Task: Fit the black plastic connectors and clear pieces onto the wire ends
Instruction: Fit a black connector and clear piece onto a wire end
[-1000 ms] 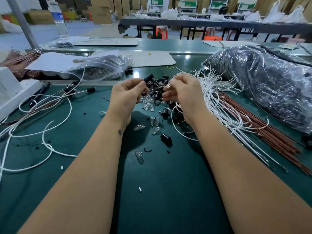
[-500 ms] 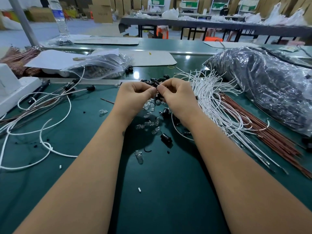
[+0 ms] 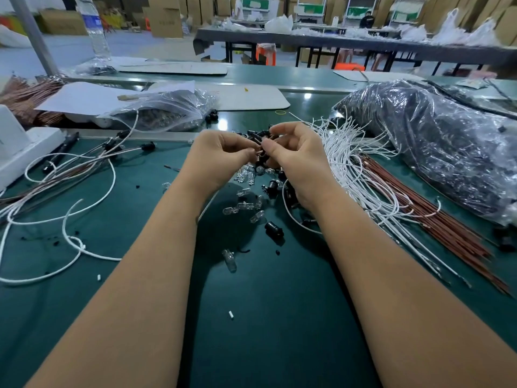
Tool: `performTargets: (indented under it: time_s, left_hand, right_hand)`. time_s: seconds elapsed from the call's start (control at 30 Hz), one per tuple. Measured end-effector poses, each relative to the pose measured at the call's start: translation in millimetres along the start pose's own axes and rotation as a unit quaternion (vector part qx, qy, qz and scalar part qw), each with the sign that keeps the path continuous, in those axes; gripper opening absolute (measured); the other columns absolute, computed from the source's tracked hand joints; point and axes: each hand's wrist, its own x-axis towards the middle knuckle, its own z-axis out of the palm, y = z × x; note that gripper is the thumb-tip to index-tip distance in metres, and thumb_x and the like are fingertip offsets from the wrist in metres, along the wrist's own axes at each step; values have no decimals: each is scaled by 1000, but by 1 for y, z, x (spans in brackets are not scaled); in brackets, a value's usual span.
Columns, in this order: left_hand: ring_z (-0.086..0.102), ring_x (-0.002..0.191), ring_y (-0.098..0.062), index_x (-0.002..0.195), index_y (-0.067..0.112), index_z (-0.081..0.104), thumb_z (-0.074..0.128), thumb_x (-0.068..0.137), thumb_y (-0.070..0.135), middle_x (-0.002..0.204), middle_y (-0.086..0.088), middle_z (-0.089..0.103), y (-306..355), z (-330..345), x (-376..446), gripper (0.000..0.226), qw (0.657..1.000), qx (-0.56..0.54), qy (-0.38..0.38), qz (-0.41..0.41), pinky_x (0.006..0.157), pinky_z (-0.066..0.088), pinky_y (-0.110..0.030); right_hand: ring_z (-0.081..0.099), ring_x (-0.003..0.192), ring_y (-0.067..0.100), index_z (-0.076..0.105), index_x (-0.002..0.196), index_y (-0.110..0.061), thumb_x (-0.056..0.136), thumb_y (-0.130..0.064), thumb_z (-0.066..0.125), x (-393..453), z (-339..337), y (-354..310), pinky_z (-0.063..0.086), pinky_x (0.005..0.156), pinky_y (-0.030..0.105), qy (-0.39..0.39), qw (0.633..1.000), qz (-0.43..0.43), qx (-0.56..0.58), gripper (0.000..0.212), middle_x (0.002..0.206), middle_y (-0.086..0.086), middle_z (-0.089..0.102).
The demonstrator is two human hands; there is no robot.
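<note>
Loose white wires lay left on the green mat. Left hand and right hand, fingertips together, pinched a small black plastic connector above scattered clear pieces; both hands had risen slightly since before.

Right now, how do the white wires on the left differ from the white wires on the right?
The left white wires lie in loose, open loops; the right white wires are packed in one dense bundle. Some left ones carry black connectors; the right ends look bare. Both lie on the green table.
</note>
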Motion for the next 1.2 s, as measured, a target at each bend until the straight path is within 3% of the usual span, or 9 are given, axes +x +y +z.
performTargets:
  time_s: [0.07, 0.2, 0.4, 0.63, 0.83, 0.93, 1.07, 1.2]
  left_hand:
    - [71, 80, -19, 92, 9, 75, 69, 83, 0, 82, -6, 74, 1, 1, -1, 14, 1000, 11, 4, 13, 82, 57, -27]
    - [60, 60, -5, 87, 18, 73, 65, 86, -1, 72, 0, 70, -2, 5, -1, 20, 1000, 8, 21, 16, 69, 53, -23]
    - [57, 60, -10, 82, 23, 71, 63, 87, -2, 71, -2, 69, -7, 3, 2, 26, 999, -13, 47, 1, 65, 50, -22]
    - [58, 62, -10, 80, 23, 71, 63, 88, 1, 70, 1, 70, -9, 2, 3, 25, 999, -29, 42, -10, 65, 51, -22]
    - [58, 62, -7, 95, 14, 71, 66, 88, 3, 75, -3, 69, -9, 2, 1, 14, 1000, 4, 24, -11, 66, 51, -18]
    - [57, 62, -9, 95, 13, 71, 66, 88, 3, 75, -4, 69, -10, 1, 0, 13, 999, 34, 18, -2, 68, 51, -23]
    - [56, 59, -3, 90, 15, 70, 68, 87, 6, 71, 1, 66, -10, 2, 0, 10, 999, 34, 29, 5, 65, 50, -19]
    - [52, 57, -4, 87, 14, 70, 69, 87, 8, 68, 1, 64, -11, 2, 1, 5, 999, 31, 40, 15, 59, 45, -15]
  right_hand:
    - [60, 67, 15, 58, 94, -19, 85, -6, 71, -1, 3, 1, 55, 66, 27, -7, 1000, -3, -11, 21, 86, 14, 59]
    - [63, 68, 17, 57, 98, -15, 80, -2, 74, -2, 2, 0, 57, 71, 34, -20, 1000, 1, 1, 27, 84, 14, 64]
    - [68, 60, 13, 64, 92, -6, 87, 3, 60, 0, -5, -3, 54, 57, 23, -22, 1000, 10, 3, 11, 71, 5, 68]
    - [70, 64, 16, 69, 79, -19, 86, -4, 67, 1, -12, -2, 61, 69, 35, 7, 996, -54, -69, 16, 66, -1, 69]
    - [70, 65, 14, 64, 82, -19, 92, -9, 62, 3, -13, -2, 60, 71, 42, 19, 989, -75, -127, 14, 74, 3, 68]
    - [70, 67, 14, 63, 85, -18, 93, -7, 59, 3, -13, -2, 60, 72, 38, 21, 989, -65, -128, 14, 76, 1, 67]
    - [68, 65, 7, 62, 85, -18, 93, 1, 56, 4, -13, -2, 58, 68, 25, 10, 994, -57, -96, 21, 77, 0, 65]
    - [67, 63, 7, 63, 82, -19, 91, 0, 59, 4, -13, -2, 59, 67, 26, 18, 995, -53, -83, 22, 75, -2, 66]
